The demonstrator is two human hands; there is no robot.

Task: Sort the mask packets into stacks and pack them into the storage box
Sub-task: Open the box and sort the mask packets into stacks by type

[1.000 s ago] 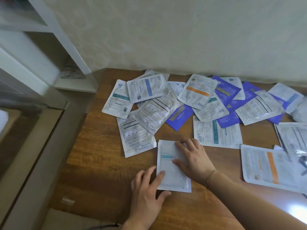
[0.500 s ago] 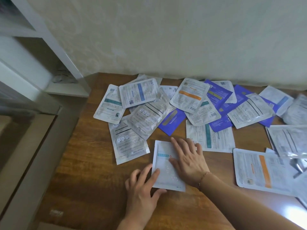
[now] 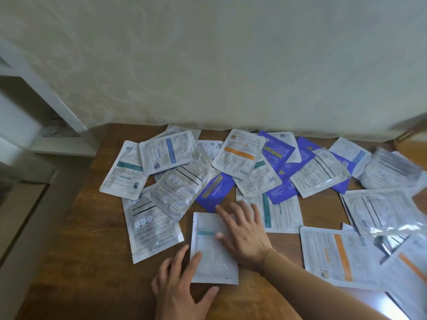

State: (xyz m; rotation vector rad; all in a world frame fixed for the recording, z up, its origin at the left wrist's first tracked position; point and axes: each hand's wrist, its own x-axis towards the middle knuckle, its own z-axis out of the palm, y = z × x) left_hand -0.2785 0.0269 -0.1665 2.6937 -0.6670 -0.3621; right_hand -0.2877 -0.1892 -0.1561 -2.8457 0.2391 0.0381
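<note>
We are at the sorting step, as we judge it: one pale, flat, rectangular foil mask packet with a small teal label (image 3: 213, 249) lies by itself near the front edge of the brown wooden table (image 3: 87, 239), and we seem to be squaring it up as the base of a stack. Our left hand (image 3: 182, 289) lies flat, fingers nearly straight, fingertips pressing on the packet's lower left corner and the thumb by its bottom edge; it grips nothing. Our right hand (image 3: 245, 236) rests spread over the packet's right side, fingers straight and fanned, pressing down without curling round it.

The next move, we think, calls for finding a matching packet in the loose scatter of white and purple packets (image 3: 231, 167) towards the back edge, freeing it from its overlapping neighbours and laying it squarely on this one. No storage box shows in this view, so packing looks some way off.

The packet itself is thin and smooth, with faint print, lying flat and slightly askew to the table's front edge. It almost touches a white packet with dark bars (image 3: 150, 225) on its left.
</note>
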